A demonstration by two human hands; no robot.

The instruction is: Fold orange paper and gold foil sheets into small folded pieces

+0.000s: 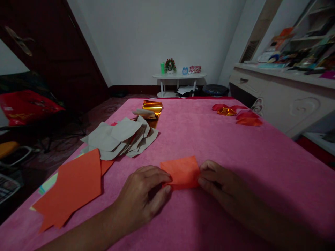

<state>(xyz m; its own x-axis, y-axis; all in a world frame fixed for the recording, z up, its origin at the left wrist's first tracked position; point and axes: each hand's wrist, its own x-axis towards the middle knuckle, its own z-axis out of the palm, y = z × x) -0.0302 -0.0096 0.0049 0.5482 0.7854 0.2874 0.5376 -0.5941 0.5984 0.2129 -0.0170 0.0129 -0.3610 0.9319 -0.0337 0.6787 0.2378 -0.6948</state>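
Note:
A folded piece of orange paper [181,172] lies near the front of the pink-covered table [188,139], between my two hands. My left hand [143,193] pinches its left edge, thumb below and fingers above. On the other side, my right hand [222,183] has thumb and fingers closed on the right edge. Flat sheets of orange paper [75,184] lie to the left of my left hand, over some pale green and yellow sheets. Beyond them spreads a loose pile of grey paper pieces [120,136].
A shiny gold foil roll [153,108] lies at the back left of the table. Several folded red, orange and gold pieces [237,114] sit at the back right. Past the far edge stands a small white table [180,75]; a white cabinet [293,94] flanks the right side.

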